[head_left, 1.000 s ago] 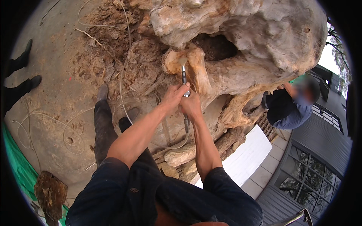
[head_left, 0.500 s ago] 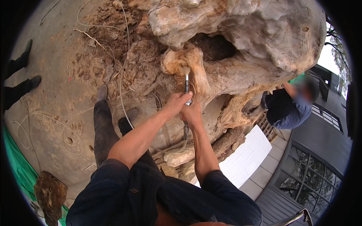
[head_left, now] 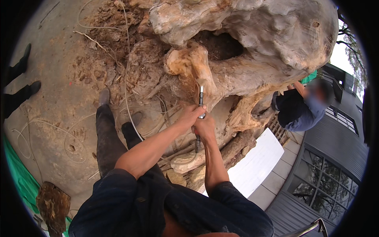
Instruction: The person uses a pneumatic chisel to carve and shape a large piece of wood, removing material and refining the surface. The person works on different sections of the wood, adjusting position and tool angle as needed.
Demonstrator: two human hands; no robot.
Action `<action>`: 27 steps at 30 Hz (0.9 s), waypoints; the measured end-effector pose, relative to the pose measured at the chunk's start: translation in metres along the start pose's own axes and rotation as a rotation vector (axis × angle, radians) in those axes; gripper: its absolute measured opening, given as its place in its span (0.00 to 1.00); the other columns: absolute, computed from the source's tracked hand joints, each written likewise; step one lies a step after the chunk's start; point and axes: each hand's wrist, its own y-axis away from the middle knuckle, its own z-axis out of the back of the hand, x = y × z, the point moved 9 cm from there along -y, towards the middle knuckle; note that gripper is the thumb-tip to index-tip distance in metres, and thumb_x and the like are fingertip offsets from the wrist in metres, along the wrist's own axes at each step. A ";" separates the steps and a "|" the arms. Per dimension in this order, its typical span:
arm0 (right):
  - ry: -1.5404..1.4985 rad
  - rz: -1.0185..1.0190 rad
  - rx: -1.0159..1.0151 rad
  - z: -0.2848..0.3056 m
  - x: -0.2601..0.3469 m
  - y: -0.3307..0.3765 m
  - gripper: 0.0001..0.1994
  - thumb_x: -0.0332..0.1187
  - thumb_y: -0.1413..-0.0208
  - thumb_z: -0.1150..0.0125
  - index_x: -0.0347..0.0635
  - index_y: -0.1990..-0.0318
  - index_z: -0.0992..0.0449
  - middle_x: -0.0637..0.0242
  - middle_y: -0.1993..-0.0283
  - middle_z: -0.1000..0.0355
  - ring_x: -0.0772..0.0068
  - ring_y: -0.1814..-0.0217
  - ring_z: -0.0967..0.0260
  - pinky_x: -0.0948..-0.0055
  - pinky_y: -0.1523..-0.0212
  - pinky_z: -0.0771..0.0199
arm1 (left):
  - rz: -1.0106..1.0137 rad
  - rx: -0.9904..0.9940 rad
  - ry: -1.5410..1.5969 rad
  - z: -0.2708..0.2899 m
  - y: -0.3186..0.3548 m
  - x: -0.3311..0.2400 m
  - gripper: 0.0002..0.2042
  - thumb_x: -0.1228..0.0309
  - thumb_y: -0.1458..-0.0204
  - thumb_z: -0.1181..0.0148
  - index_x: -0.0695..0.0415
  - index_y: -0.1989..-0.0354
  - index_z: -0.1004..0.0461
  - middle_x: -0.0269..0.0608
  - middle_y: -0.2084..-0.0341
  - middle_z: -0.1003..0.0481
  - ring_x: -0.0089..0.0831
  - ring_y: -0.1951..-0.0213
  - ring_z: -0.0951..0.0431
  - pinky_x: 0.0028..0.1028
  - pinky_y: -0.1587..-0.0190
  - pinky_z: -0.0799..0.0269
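A slim black-and-silver rotary hand tool [head_left: 201,98] points away from me, a cord or hose trailing from its near end. My left hand [head_left: 191,117] is closed round its middle, thumb along the top. Just below and to the right, my right hand [head_left: 205,126] wraps the tool's body, so much of the grip is hidden. Its small pale tip is at a rounded, lighter knob of a huge weathered tree root [head_left: 221,81]; the tip looks blurred, and I cannot tell whether it touches.
Pale hoses loop over the dusty floor [head_left: 55,102], one passing near my left forearm. Loose logs [head_left: 233,152] and a white board [head_left: 256,164] lie to the right. Another person [head_left: 304,106] bends beside the root; someone's legs [head_left: 19,71] show at far left. A wood chunk [head_left: 53,205] lies lower left.
Both hands and the tool have shifted slightly right and toward me. The tip has moved from the knob's hollow to its right-hand side. The whole view has drifted a little.
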 end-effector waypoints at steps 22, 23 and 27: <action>-0.027 0.015 0.061 -0.043 0.006 -0.031 0.03 0.26 0.45 0.38 0.37 0.66 0.25 0.69 0.78 0.30 0.77 0.81 0.34 0.73 0.81 0.38 | 0.203 0.063 0.027 0.043 -0.022 0.004 0.19 0.53 0.37 0.35 0.60 0.61 0.24 0.34 0.71 0.25 0.23 0.71 0.24 0.29 0.74 0.29; -0.037 0.003 0.065 -0.041 -0.002 -0.032 0.03 0.26 0.45 0.38 0.37 0.66 0.25 0.69 0.77 0.30 0.77 0.81 0.34 0.73 0.81 0.38 | 0.226 0.070 -0.002 0.043 -0.021 0.010 0.19 0.53 0.37 0.35 0.60 0.61 0.23 0.34 0.71 0.25 0.23 0.71 0.24 0.29 0.74 0.29; -0.093 -0.041 0.053 -0.037 -0.026 -0.023 0.03 0.26 0.45 0.38 0.36 0.66 0.25 0.69 0.77 0.29 0.77 0.81 0.34 0.72 0.82 0.38 | 0.225 0.086 -0.032 0.037 -0.013 0.026 0.18 0.53 0.37 0.35 0.59 0.62 0.24 0.34 0.71 0.25 0.24 0.72 0.25 0.29 0.75 0.30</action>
